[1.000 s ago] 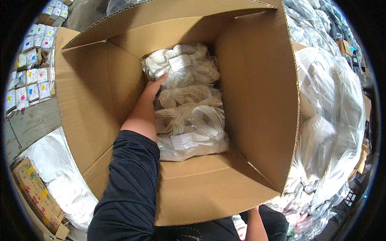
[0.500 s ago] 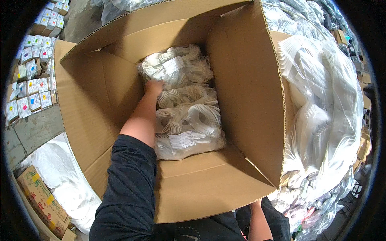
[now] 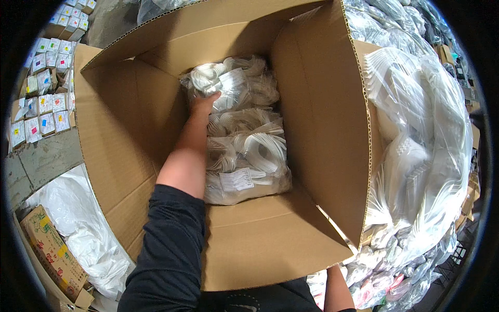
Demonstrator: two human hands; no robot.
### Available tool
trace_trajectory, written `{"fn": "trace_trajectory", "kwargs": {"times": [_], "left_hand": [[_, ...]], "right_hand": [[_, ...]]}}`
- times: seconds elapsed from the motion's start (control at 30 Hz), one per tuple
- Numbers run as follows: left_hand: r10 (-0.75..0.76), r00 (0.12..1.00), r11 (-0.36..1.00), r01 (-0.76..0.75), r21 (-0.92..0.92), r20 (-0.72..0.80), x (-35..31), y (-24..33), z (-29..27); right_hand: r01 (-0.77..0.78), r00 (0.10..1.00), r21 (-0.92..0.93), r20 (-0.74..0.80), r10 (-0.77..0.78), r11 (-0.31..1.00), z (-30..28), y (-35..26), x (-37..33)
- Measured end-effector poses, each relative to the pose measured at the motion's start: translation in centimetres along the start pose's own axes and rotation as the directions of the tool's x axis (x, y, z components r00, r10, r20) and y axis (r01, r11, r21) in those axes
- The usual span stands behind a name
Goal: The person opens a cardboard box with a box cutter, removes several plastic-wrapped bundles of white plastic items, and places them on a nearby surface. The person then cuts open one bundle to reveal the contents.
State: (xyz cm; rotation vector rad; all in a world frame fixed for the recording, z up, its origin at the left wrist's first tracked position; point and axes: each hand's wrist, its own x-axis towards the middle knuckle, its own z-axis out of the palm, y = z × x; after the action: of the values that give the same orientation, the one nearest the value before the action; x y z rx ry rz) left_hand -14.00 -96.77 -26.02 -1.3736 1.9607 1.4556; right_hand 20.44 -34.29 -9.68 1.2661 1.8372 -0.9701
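Deep in a large open cardboard box (image 3: 322, 119) lie clear plastic bags of nested white curved pieces; their exact kind is unclear. My left hand (image 3: 204, 102) grips the left edge of the far bag (image 3: 254, 86), its thumb across the plastic beside a white label. The other fingers are hidden between this bag and the box wall. Closer to me, another bag (image 3: 247, 156) with a white label lies below my left wrist. Outside the box's near right corner is my right hand (image 3: 333, 270), its fingers hidden behind the cardboard.
To the right, big clear bags (image 3: 416, 130) of white curved pieces are heaped against the box. Small labelled boxes (image 3: 47, 119) stand in rows at left. White plastic sheeting (image 3: 78, 218) and a printed carton (image 3: 54, 255) lie at lower left.
My left thumb now stretches over the far bag, and the bag's plastic and label have shifted under it. My right hand remains at the box's near right corner. The whole view has moved slightly.
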Motion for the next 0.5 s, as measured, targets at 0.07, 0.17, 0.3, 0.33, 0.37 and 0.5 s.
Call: {"fn": "trace_trajectory", "kwargs": {"times": [0.07, 0.17, 0.3, 0.33, 0.37, 0.5], "left_hand": [[-0.08, 0.993, 0.951, 0.103, -0.293, 0.089, 0.0, -0.2, 0.1], [-0.101, 0.985, 0.975, 0.126, -0.181, 0.14, -0.3, -0.2, 0.3], [-0.071, 0.979, 0.992, 0.089, -0.087, 0.193, -0.8, 0.1, -0.1], [-0.046, 0.986, 0.996, 0.057, -0.065, 0.161, -0.8, 0.2, -0.2], [-0.033, 0.99, 0.999, 0.036, -0.022, 0.138, -0.7, 0.5, -0.3], [-0.055, 0.983, 0.91, 0.122, -0.397, 0.176, -0.4, 3.2, -0.5]], "right_hand": [[-0.033, 0.999, -0.331, -0.051, 0.017, 0.943, -0.6, -1.0, -0.6], [-0.005, 0.997, -0.578, -0.063, -0.039, 0.816, -1.2, -1.2, -1.6], [0.003, 1.0, -0.777, 0.007, 0.004, 0.63, -1.8, 1.2, -0.8], [0.15, 0.98, -0.786, 0.04, -0.193, 0.6, -1.7, 1.9, -0.4], [0.289, 0.92, -0.79, 0.074, -0.384, 0.54, -1.5, 2.3, 0.1], [0.593, 0.728, -0.667, 0.203, -0.655, 0.452, -1.3, 0.1, -0.2]]}}
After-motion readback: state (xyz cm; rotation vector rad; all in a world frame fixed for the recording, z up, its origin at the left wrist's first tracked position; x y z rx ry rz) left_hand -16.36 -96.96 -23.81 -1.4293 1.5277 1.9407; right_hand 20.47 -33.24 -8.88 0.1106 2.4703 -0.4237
